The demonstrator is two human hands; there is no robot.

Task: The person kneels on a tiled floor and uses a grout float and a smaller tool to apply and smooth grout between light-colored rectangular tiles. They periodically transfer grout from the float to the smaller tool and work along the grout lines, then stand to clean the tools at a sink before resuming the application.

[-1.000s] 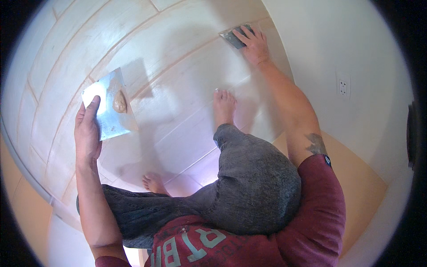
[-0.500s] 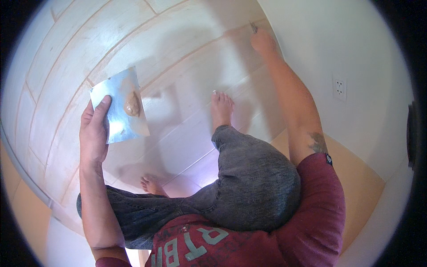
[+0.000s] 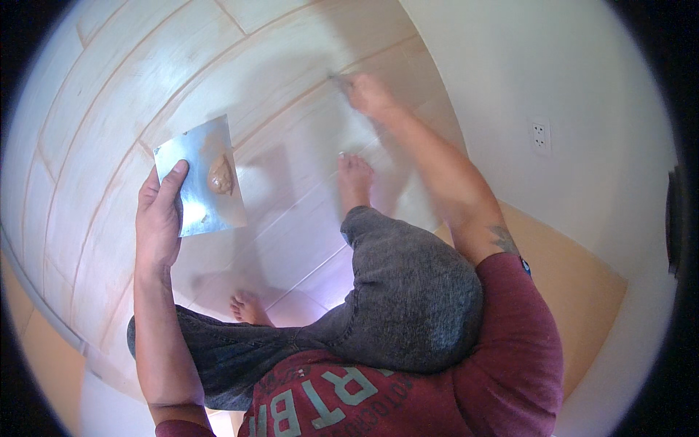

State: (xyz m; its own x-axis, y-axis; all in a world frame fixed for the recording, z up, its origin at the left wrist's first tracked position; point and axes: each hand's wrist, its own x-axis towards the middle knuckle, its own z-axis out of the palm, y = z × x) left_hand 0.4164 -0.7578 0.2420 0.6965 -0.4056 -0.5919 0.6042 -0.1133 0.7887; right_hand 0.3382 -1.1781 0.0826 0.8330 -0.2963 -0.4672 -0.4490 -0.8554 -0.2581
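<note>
Half a second ago my right fingers were up near the foot of the white wall; now they have come away from it, back along the tan joint line in the tiled floor, and are out ahead of my bare right foot. My left fingers and what they carry have barely shifted.

My right fingers are smeared by motion, but they are curled closed around a dark tool, of which only a thin, blurred edge pokes out past them to the left. That edge lies at the joint line; whether it is pressing on the floor or just above it I can't tell.

My left fingers are closed on the left side of a shiny metal plate, thumb laid flat across its upper face, the others tucked beneath. The plate is held up off the floor. On it sits a lump of wet tan paste, toward the right edge, clear of my thumb, with a thinner smear around it. Plate and paste are well to the left of the dark tool and nearer to me.
</note>
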